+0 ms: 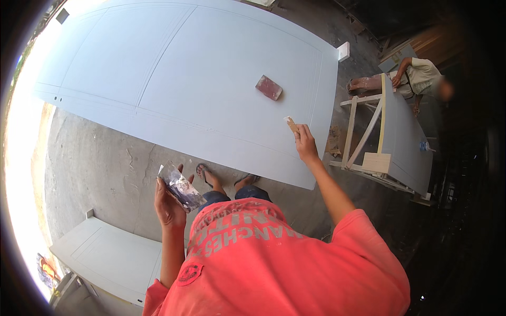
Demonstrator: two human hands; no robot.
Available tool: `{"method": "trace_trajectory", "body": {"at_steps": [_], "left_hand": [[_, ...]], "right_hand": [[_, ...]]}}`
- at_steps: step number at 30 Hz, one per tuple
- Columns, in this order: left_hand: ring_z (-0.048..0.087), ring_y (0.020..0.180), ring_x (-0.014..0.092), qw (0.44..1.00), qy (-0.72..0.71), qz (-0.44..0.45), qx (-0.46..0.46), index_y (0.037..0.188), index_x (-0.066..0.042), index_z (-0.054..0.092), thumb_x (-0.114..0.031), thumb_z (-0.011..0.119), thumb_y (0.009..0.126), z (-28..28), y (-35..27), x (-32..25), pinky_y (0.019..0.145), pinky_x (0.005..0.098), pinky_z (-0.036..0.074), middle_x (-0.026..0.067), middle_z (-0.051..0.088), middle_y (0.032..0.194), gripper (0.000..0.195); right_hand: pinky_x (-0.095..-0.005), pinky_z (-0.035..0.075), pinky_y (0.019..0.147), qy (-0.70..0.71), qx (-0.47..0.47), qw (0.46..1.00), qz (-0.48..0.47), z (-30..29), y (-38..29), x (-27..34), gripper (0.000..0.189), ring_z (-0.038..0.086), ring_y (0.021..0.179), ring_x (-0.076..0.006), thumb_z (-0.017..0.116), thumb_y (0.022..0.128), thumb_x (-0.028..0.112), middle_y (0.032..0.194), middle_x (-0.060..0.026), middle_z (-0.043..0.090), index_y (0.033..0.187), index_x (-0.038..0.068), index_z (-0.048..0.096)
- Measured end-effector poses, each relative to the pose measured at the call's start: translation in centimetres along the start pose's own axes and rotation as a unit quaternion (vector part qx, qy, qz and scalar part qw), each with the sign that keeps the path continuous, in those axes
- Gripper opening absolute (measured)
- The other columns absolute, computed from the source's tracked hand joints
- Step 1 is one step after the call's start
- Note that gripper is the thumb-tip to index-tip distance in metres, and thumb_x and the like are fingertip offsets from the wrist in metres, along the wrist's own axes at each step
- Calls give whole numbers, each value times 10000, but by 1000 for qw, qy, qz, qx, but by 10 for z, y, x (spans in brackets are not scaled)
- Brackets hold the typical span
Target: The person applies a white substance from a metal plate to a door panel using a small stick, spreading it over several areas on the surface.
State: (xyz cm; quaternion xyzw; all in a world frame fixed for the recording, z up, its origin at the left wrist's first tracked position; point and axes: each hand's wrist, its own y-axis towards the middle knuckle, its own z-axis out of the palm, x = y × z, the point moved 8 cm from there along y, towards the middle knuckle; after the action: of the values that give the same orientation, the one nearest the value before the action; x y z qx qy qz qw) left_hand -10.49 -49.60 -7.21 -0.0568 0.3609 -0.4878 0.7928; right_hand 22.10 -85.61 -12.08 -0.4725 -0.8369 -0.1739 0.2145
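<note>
Before me lies a large pale grey-blue door panel [221, 79] scored with thin straight grooves. My right hand [306, 143] grips a small flat wooden spatula [291, 124] over the panel's near right part. White paste [287, 118] coats the spatula's tip. Off the panel's near edge, above the floor, my left hand [170, 201] holds a flat palette [182, 189] smeared with white and dark filler. A reddish-brown sanding block [269, 87] with pale dust rests on the panel, beyond the spatula and a little to its left.
At right, another person [423, 79] works at a similar panel [407, 126] on a wooden trestle [355, 134]. Behind me on the left lies another grooved panel [114, 249]. My sandalled feet [209, 175] stand on concrete floor [99, 158]. A white block [343, 51] sits at the large panel's right corner.
</note>
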Motion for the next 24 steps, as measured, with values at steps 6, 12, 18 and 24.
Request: {"method": "trace_trajectory", "body": {"at_steps": [6, 12, 18, 24], "left_hand": [[445, 1468, 372, 997, -58, 28, -53, 1454, -18, 500, -330, 521, 1096, -27, -4, -10, 1155, 632, 436, 127, 527, 1522, 476], [485, 1438, 353, 986, -70, 104, -113, 1436, -28, 531, -314, 501, 1107, -48, -12, -26, 1131, 604, 472, 114, 554, 1495, 437], [547, 1342, 346, 958, -71, 161, -226, 1474, -35, 499, -341, 479, 1113, -54, -29, -21, 1082, 546, 507, 146, 550, 1493, 473], [698, 1128, 384, 943, -92, 185, -261, 1430, -18, 524, -369, 503, 1103, -68, -32, -10, 956, 489, 589, 241, 613, 1397, 480]], "right_hand": [[-491, 566, 806, 32, 148, 986, -73, 134, 63, 179, 409, 729, 908, -371, 569, 1031, 132, 985, -227, 737, 1438, 155, 616], [-514, 559, 827, 42, 213, 968, -124, 252, 150, 291, 437, 701, 929, -410, 474, 1062, 136, 1016, -256, 716, 1486, 154, 576], [-501, 571, 924, -1, 292, 945, -149, 302, 228, 323, 514, 721, 1020, -408, 474, 986, 126, 1090, -252, 734, 1487, 159, 585], [-498, 564, 962, -23, 340, 932, -123, 329, 243, 319, 541, 718, 1062, -401, 497, 938, 151, 1154, -224, 742, 1464, 193, 617]]}}
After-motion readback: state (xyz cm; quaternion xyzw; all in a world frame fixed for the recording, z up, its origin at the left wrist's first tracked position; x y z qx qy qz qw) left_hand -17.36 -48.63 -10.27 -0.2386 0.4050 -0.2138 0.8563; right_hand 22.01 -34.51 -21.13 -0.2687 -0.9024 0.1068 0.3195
